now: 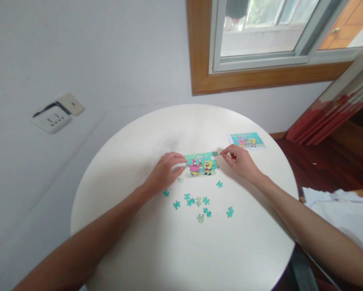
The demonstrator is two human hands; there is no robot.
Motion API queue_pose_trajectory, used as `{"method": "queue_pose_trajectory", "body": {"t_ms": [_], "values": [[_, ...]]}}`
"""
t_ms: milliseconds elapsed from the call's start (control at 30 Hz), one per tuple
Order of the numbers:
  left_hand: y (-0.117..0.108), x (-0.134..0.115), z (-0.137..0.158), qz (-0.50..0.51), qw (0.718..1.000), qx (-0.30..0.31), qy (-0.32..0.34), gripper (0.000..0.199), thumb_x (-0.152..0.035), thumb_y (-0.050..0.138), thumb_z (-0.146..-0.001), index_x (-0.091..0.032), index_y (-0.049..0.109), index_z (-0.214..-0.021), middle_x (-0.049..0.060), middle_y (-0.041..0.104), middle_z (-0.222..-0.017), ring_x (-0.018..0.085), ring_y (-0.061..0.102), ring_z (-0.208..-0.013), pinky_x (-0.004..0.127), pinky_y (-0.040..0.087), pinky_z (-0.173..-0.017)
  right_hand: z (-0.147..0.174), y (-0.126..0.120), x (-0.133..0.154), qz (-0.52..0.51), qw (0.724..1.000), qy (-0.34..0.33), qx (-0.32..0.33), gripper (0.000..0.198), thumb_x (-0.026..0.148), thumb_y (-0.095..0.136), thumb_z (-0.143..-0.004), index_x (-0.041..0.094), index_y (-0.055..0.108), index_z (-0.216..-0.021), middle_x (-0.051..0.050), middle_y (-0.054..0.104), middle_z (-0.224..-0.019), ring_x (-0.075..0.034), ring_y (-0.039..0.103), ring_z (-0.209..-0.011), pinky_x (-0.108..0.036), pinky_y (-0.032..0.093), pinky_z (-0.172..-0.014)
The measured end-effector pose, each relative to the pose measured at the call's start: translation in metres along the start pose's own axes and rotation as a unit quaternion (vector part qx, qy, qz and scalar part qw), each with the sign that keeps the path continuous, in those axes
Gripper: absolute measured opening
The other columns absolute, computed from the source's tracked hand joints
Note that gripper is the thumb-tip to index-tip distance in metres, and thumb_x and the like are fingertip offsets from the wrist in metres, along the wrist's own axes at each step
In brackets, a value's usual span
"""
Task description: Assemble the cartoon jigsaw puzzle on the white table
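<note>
Your left hand [163, 173]: thumb and forefinger are apart, with a visible gap, their tips at the left edge of the puzzle
Your right hand [241, 161]: fingers are bent, the tips near each other beside the puzzle's upper right corner; you cannot tell here if they hold a piece
Puzzle [201, 165]: lies partly assembled on the table [245, 250], between your hands
Loose pieces [230, 212]: scattered on your side of the puzzle
Picture card [247, 140]: lies beyond your right hand
</note>
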State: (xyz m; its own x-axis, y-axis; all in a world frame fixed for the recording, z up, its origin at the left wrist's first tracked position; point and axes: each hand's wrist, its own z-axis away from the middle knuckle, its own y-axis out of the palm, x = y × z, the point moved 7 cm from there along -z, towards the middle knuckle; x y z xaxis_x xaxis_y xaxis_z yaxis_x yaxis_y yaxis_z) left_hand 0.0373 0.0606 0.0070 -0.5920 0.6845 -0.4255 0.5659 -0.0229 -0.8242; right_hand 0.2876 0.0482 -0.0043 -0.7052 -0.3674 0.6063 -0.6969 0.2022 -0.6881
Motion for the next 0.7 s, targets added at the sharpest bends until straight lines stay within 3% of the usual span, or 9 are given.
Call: {"method": "queue_pose_trajectory", "body": {"t_ms": [333, 533, 700], "values": [[-0.018, -0.049, 0.014, 0.110, 0.989, 0.098, 0.012, 0.010, -0.023, 0.066, -0.087, -0.024, 0.075, -0.091, 0.003, 0.067, -0.093, 0.016, 0.064, -0.087, 0.029, 0.050, -0.080, 0.000, -0.001, 0.001, 0.003, 1.000, 0.009, -0.003, 0.016, 0.020, 0.054, -0.086, 0.018, 0.070, -0.088, -0.005, 0.065, -0.082, -0.016, 0.051, -0.065, -0.030, 0.040, -0.065], [-0.003, -0.061, 0.022, 0.077, 0.973, 0.211, 0.046, 0.012, -0.021, 0.065, -0.088, -0.023, 0.076, -0.083, 0.002, 0.065, -0.086, 0.015, 0.061, -0.081, 0.026, 0.046, -0.073, 0.000, 0.001, 0.000, 0.006, 1.000, 0.014, 0.003, 0.017, 0.020, 0.054, -0.086, 0.018, 0.070, -0.088, -0.005, 0.066, -0.082, -0.016, 0.051, -0.064, -0.031, 0.040, -0.065], [0.008, -0.060, 0.027, 0.060, 0.965, 0.245, 0.077, 0.010, -0.021, 0.066, -0.087, -0.023, 0.076, -0.086, 0.002, 0.066, -0.085, 0.016, 0.061, -0.081, 0.026, 0.044, -0.074, 0.001, 0.002, -0.002, 0.011, 1.000, 0.018, 0.001, 0.017, 0.022, 0.054, -0.086, 0.018, 0.070, -0.088, -0.005, 0.066, -0.082, -0.016, 0.051, -0.064, -0.031, 0.040, -0.065]]}}
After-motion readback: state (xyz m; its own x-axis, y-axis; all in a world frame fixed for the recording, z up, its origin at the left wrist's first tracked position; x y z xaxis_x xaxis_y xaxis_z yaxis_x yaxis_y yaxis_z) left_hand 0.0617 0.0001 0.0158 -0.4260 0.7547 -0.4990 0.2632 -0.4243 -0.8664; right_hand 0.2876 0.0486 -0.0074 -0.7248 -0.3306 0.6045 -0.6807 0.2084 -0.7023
